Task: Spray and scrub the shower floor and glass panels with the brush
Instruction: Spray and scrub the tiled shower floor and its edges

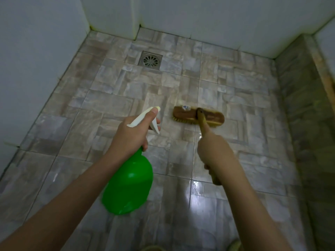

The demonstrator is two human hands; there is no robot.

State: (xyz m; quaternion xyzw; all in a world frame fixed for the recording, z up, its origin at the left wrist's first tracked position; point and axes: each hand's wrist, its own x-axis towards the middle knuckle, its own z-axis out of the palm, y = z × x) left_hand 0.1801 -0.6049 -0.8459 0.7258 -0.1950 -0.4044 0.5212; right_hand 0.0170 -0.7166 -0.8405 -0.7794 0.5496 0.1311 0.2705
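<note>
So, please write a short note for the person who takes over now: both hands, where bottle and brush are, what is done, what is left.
Left hand: grips the neck of the green spray bottle, nozzle pointing forward over the floor.
Right hand: grips the handle of the brush, whose head rests bristles-down on the floor tiles, nearer than the drain.
Done: tiles close to the person shine wet.
Left: scrub the remaining floor; the glass panels cannot be judged from this view.

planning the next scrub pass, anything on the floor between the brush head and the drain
Only bare tile between brush head and drain, seen in the head view.
</note>
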